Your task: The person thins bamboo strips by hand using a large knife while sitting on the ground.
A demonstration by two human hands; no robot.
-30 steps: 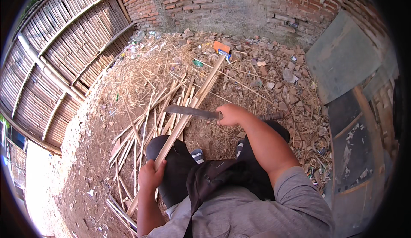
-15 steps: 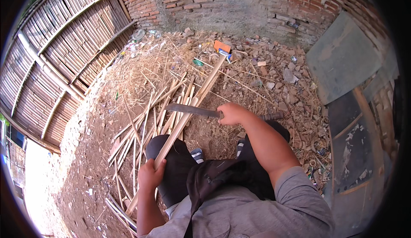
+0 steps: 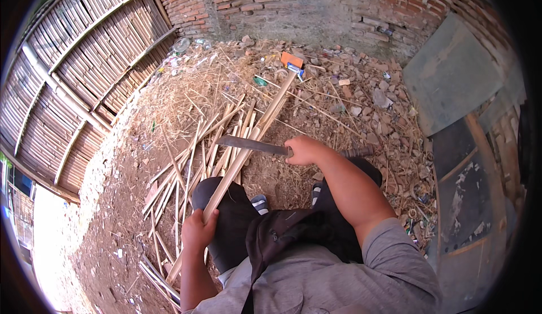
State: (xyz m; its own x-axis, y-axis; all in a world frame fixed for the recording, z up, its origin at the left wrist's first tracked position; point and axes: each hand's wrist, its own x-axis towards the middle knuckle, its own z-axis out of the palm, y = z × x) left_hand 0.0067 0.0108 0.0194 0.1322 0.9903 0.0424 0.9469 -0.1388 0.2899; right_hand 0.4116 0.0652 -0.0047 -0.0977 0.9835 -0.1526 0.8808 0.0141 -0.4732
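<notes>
My left hand (image 3: 199, 230) is closed around the near part of a long split bamboo strip (image 3: 232, 171), beside my left knee. The strip runs away from me to the far rubble, its far end by an orange block (image 3: 291, 61). My right hand (image 3: 304, 150) grips a machete (image 3: 251, 144) by its handle. The dark blade points left and lies across the bamboo strip; whether its edge bites into it I cannot tell. Beneath and left of the strip, several pale split bamboo pieces (image 3: 195, 161) are piled on the ground.
A woven bamboo fence (image 3: 84, 48) stands at the left, and a worn brick wall (image 3: 282, 14) closes the back. Rubble and litter (image 3: 378, 99) cover the ground at the right. Grey panels (image 3: 451, 77) lean along the right side. A dark sheath-like object (image 3: 358, 152) is by my right knee.
Hardly anything differs. The machete and my right hand have shifted very slightly left; my left hand keeps its hold on the bamboo strip.
</notes>
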